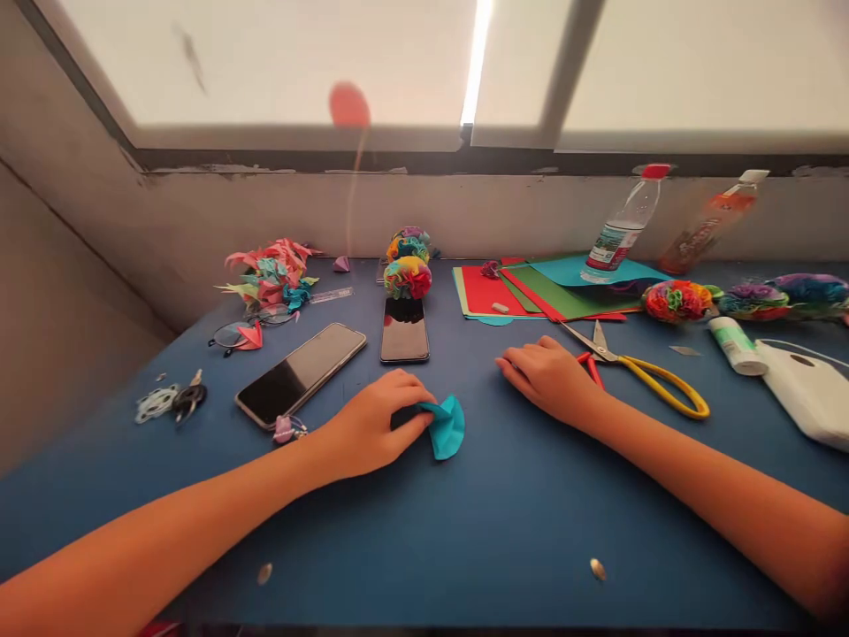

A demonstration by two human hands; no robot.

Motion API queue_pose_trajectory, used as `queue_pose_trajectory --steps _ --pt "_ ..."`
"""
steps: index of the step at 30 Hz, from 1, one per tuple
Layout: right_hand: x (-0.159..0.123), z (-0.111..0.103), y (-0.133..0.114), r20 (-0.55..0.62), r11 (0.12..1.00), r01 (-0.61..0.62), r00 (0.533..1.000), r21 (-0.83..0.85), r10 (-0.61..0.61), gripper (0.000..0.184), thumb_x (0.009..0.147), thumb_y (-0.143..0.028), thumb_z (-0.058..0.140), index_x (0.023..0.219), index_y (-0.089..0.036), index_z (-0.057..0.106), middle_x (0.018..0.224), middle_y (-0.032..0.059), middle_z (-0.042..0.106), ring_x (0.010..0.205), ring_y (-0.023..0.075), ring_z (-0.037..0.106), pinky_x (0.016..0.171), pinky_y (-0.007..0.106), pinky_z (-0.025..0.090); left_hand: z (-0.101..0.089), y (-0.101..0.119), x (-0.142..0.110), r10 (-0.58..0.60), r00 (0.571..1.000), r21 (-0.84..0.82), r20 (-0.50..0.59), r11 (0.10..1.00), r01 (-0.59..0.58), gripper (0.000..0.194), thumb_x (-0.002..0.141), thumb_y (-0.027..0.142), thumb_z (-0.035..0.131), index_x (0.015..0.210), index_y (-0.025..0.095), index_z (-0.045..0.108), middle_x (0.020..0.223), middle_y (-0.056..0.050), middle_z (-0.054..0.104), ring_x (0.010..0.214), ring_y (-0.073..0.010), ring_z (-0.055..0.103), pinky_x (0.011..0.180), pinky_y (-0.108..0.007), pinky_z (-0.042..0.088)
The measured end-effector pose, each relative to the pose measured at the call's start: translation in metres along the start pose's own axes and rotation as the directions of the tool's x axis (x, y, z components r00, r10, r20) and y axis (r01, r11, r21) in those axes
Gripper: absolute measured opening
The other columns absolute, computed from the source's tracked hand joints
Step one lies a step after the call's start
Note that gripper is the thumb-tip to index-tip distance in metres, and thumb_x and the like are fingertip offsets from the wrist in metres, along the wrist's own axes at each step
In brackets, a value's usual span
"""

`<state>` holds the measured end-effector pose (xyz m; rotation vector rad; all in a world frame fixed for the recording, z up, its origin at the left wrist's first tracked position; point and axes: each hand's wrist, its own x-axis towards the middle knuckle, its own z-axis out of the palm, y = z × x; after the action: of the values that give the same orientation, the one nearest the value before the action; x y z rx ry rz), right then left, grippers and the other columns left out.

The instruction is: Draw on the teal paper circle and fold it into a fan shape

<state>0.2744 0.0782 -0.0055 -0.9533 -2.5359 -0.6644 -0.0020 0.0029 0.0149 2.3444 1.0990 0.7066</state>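
Observation:
My left hand (381, 423) pinches a folded turquoise piece of paper (449, 431) between thumb and fingers, just above the blue table (478, 531). The paper has a rounded, creased edge turned to the right. My right hand (549, 380) lies palm down on the table with relaxed fingers, and no object shows in it. Right behind its wrist are scissors with yellow handles (669, 385) and a red-handled tool (592, 367) partly hidden by the hand. A phone with a light frame (302, 373) lies left of my left hand, and a dark phone (405, 331) lies beyond it.
Coloured paper sheets (483, 290) lie at the back under a tilted-looking water bottle (623, 226). An orange drink bottle (713, 221), ruffled paper balls (676, 301), a glue stick (738, 345) and a white device (813, 394) stand right. Paper flowers (271, 274), glasses (232, 336) and keys (190, 396) lie left.

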Motion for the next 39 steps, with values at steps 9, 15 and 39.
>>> queue_pose_trajectory --steps 9,15,39 --pt "0.001 -0.007 -0.005 0.12 0.996 -0.086 0.989 -0.024 0.088 0.04 0.099 -0.033 0.032 0.075 -0.016 0.058 0.062 0.0036 0.063 0.055 0.0141 0.048 0.063 0.028 0.024 0.0 0.0 0.003 0.008 1.0 0.021 -0.03 1.0 -0.007 0.017 0.09 0.027 0.049 0.095 0.021 0.063 0.096 -0.004 0.061 0.092 -0.0161 0.056 0.082 -0.028 0.047" --pt "0.002 -0.011 -0.008 0.212 0.989 -0.144 0.966 -0.045 0.15 0.04 0.098 -0.037 0.031 0.078 -0.016 0.059 0.059 0.0032 0.063 0.049 0.013 0.045 0.058 0.028 0.02 0.002 -0.006 0.003 0.011 0.999 0.031 -0.033 0.999 -0.01 0.017 0.09 0.032 0.05 0.096 0.023 0.063 0.097 -0.003 0.061 0.093 -0.0167 0.057 0.082 -0.027 0.047" --pt "0.001 -0.058 -0.01 -0.004 0.356 -0.263 0.8 0.897 0.6 0.067 0.085 -0.074 0.014 0.05 -0.021 0.032 0.045 -0.0023 0.036 0.043 0.008 0.036 0.047 0.025 0.031 -0.003 -0.008 0.004 0.071 0.997 0.135 -0.034 0.989 -0.066 0.015 0.085 0.037 0.055 0.097 0.034 0.062 0.101 0.004 0.064 0.092 -0.0182 0.062 0.079 -0.024 0.051"
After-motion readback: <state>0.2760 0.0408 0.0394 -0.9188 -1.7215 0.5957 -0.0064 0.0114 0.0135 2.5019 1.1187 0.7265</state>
